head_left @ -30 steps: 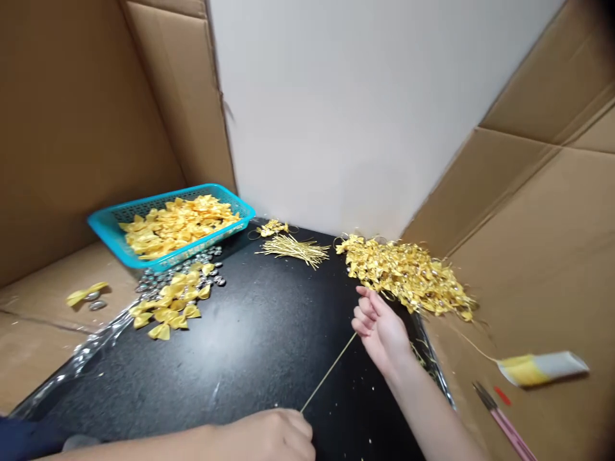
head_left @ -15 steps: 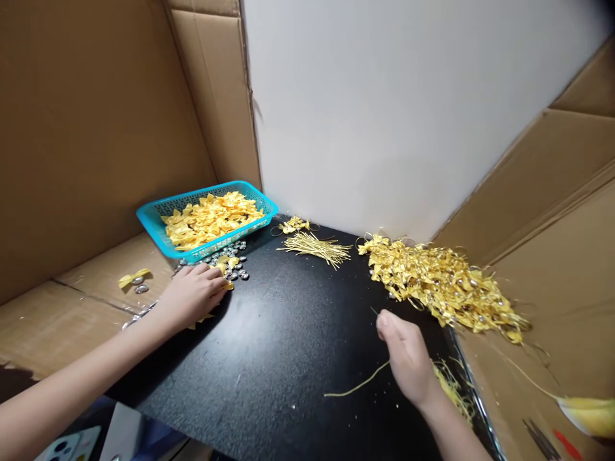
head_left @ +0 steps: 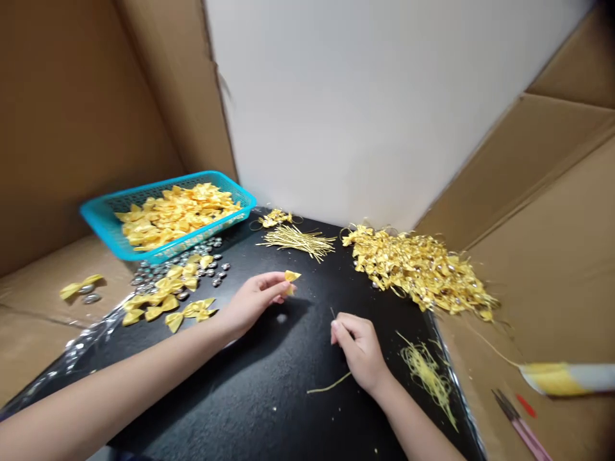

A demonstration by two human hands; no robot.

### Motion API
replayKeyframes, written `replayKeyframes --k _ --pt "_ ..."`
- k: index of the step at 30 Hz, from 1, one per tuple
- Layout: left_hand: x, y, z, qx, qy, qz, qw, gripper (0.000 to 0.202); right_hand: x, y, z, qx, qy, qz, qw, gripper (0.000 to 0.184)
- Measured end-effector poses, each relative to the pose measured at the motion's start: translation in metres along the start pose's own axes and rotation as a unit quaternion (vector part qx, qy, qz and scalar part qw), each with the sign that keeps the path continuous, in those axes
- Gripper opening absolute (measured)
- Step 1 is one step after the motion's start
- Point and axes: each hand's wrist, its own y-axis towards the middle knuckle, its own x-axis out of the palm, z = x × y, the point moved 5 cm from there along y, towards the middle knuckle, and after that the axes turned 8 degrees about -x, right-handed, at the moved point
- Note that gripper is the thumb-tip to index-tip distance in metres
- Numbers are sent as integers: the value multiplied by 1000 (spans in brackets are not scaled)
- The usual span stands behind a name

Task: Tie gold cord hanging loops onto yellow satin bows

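Yellow bow (head_left: 291,276) pinched in left hand (head_left: 254,301) fingertips, above the counter (head_left: 259,378), right of the blue basket (head_left: 202,240). Right hand (head_left: 361,351), farther right of the basket, grips a gold thread (head_left: 331,386). Loose bows (head_left: 163,308) lie just in front of the basket.

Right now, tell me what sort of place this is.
Likely a piecework craft bench: a teal plastic basket of yellow ribbon bows, a heap of gold corded bows, brown cardboard walls.

Mid-scene, small yellow ribbon bow (head_left: 291,276) hovering, pinched in left hand (head_left: 250,301). Right of it, thin gold cord (head_left: 331,386) poking up from right hand (head_left: 358,349), tail trailing near-left.
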Motion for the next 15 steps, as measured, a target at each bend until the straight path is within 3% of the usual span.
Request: replayKeyframes --k 3,6,15 --pt "44 8 -12 -54 -125 -93 986 44 -2 1 4 -21 -16 0 1000 39" --pt "66 11 -20 -48 -178 -140 973 41 -9 1 10 -40 -61 -14 997 35" --pt "65 5 -40 -83 -196 -177 961 31 -3 -3 12 -84 -105 -74 988 29"
